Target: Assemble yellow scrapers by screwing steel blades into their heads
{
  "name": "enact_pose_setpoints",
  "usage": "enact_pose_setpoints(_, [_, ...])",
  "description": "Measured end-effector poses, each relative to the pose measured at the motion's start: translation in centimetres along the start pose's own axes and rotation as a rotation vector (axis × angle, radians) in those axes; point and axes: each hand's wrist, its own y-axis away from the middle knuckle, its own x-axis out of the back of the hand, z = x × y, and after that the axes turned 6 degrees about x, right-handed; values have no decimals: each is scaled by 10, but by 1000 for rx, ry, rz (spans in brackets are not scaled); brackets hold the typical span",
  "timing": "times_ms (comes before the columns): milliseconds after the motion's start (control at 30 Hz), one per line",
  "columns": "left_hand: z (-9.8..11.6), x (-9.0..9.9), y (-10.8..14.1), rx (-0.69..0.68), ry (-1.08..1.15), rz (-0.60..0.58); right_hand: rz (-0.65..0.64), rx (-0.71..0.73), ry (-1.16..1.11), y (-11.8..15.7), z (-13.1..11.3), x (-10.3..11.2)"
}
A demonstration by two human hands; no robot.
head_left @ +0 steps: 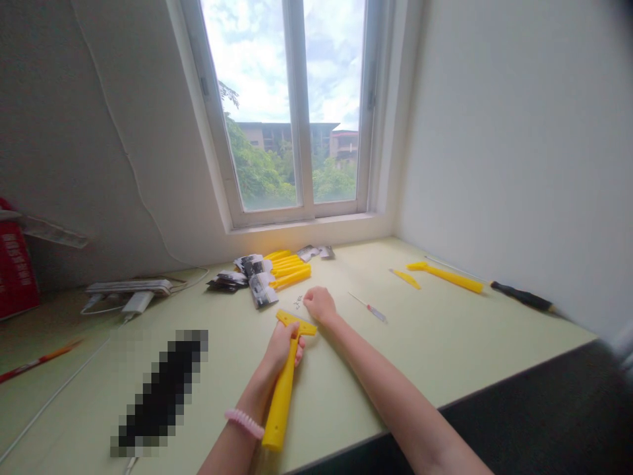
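Observation:
A yellow scraper with a T-shaped head is in my left hand, which is wrapped round its neck just below the head. The long handle points back toward me. Ahead and to the right, my right hand rests low at the table with its fingers curled together. Its fingertips are beside a few tiny dark parts, perhaps screws; whatever they pinch is too small to tell. To the right of that hand lies a small screwdriver with a clear and red handle.
Several yellow scraper handles with black-and-white packets lie below the window. At right are a yellow blade-shaped piece, another yellow scraper and a long tool with a black handle. A power strip and cables lie left.

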Motion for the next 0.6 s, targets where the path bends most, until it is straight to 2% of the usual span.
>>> enact_pose_setpoints(200, [-3, -4, 2, 1, -14, -70, -114, -20, -251, 5, 1, 19])
enact_pose_setpoints(267, [-4, -4, 1, -17, -24, -72, -181, 18, -450, 14, -3, 28])
enact_pose_setpoints(367, [-7, -4, -1, -32, -36, -82, -185, 137, -686, 28, -11, 36])
enact_pose_setpoints(500, [-8, -4, -2, -42, -54, -87, -150, 328, -604, 34, -18, 32])
enact_pose_setpoints(600, [-9, -4, -2, -52, -52, -88, -123, 384, -539, 33, -17, 23])
